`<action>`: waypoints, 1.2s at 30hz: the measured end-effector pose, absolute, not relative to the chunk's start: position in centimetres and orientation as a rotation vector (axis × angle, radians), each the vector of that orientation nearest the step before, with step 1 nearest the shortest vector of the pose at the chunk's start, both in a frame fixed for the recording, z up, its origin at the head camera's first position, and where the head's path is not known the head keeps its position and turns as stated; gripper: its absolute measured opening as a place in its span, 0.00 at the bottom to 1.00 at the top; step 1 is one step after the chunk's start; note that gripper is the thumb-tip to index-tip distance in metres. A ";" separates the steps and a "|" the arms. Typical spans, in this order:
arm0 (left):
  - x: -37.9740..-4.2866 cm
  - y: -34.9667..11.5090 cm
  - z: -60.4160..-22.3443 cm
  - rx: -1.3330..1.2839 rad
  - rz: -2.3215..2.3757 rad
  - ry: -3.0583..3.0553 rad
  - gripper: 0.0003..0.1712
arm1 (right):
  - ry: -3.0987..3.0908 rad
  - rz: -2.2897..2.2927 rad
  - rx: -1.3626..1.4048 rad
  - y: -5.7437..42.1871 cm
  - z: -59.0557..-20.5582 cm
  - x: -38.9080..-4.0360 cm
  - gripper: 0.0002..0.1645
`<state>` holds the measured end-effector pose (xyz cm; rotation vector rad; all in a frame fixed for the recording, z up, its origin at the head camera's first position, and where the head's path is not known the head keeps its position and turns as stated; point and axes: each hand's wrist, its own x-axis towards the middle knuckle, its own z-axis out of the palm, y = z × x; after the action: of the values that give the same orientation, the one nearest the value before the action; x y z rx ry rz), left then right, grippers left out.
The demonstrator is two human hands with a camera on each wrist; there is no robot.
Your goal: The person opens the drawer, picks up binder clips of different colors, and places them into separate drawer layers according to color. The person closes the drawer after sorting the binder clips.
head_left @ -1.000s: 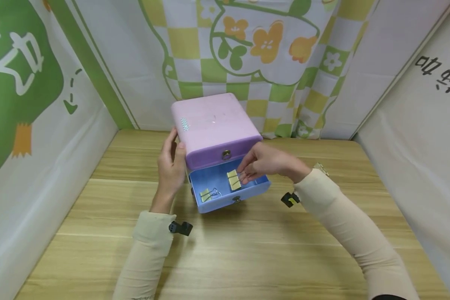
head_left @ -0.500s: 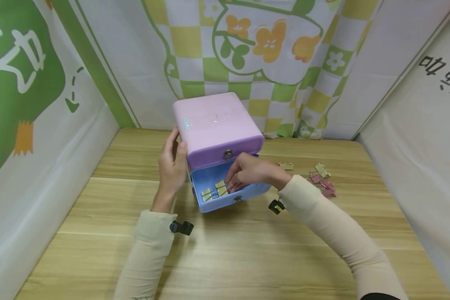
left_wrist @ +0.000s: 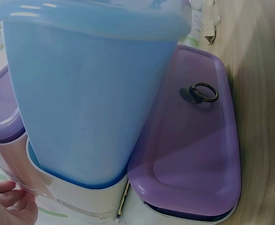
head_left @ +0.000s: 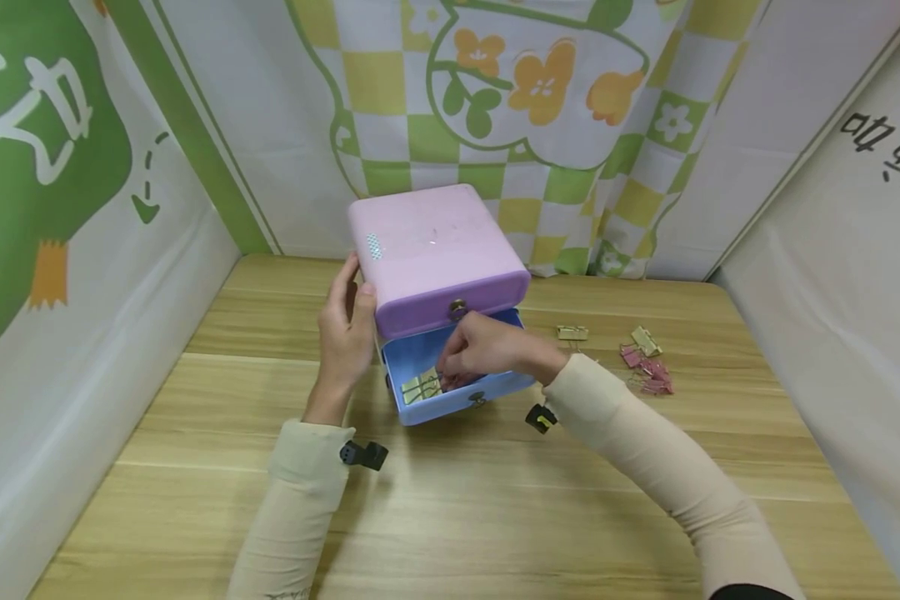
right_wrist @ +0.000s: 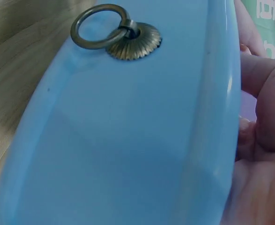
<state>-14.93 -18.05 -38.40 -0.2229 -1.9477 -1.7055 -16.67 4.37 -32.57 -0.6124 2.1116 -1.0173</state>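
Observation:
A small chest of drawers (head_left: 431, 242) with a pink top stands at the back, its blue drawer (head_left: 438, 407) pulled out. My left hand (head_left: 345, 342) rests against the chest's left side, thumb near the front edge, fingers along the wall. My right hand (head_left: 487, 343) reaches into the drawer and pinches a yellow binder clip (head_left: 431, 383) by its wire handles. That clip sits right beside another yellow binder clip (head_left: 412, 391) in the drawer's front left corner. The drawer's front hides the right fingertips in the right wrist view, where its brass ring pull (right_wrist: 100, 28) shows.
On the table (head_left: 450, 517), right of the chest, lie a yellow binder clip (head_left: 572, 332), another yellow clip (head_left: 646, 341) and several pink binder clips (head_left: 651, 375). A shut purple drawer (left_wrist: 189, 154) sits under the blue one. A checked curtain (head_left: 495, 158) hangs close behind.
My right hand has moved left and down inside the drawer, bringing the yellow binder clip up beside the other one. My left hand has stayed on the chest's side.

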 end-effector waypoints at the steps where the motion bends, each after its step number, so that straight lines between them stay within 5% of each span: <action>1: -14.9 -18.0 -38.4 -0.223 -1.706 -1.948 0.35 | 2.127 -1.005 -0.629 4.5 -32.5 -16.6 0.13; 21: -15.0 -18.2 -38.4 -0.214 -1.702 -1.971 0.35 | 2.337 -1.153 -0.446 12.3 -27.4 -17.9 0.18; 36: -14.9 -18.1 -38.4 -0.215 -1.700 -1.962 0.35 | 2.474 -1.161 -0.138 18.8 -31.5 -19.9 0.24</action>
<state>-14.95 -18.08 -38.40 -0.2153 -1.9620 -1.7001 -19.92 18.81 -31.46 -0.1379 2.4739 -1.1615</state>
